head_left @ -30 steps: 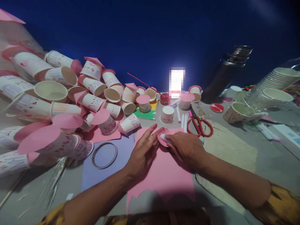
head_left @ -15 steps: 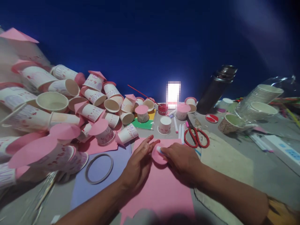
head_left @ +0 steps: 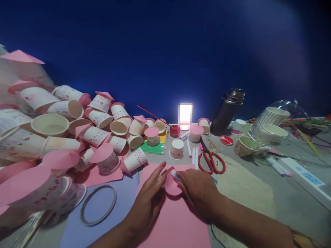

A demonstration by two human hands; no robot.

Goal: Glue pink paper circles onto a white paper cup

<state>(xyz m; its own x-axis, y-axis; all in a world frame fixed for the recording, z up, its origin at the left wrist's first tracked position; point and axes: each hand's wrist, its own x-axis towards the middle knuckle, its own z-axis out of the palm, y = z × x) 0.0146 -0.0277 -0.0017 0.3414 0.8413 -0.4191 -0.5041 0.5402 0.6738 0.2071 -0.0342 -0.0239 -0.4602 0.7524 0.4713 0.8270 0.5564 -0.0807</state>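
pink paper is being handled: the small round disc (head_left: pixel 172 186) is met at its left edge by the left hand (head_left: pixel 150 189), fingers outstretched, though whether it is pinched there cannot be told, and at its upper part a white-and-blue tube (head_left: pixel 175 174) is gripped by the right hand (head_left: pixel 201 188). all this is held over a larger pink sheet (head_left: pixel 182 222), with a white cup (head_left: pixel 177 150) seen standing just beyond and red-handled scissors (head_left: pixel 212 162) laid near the right hand.
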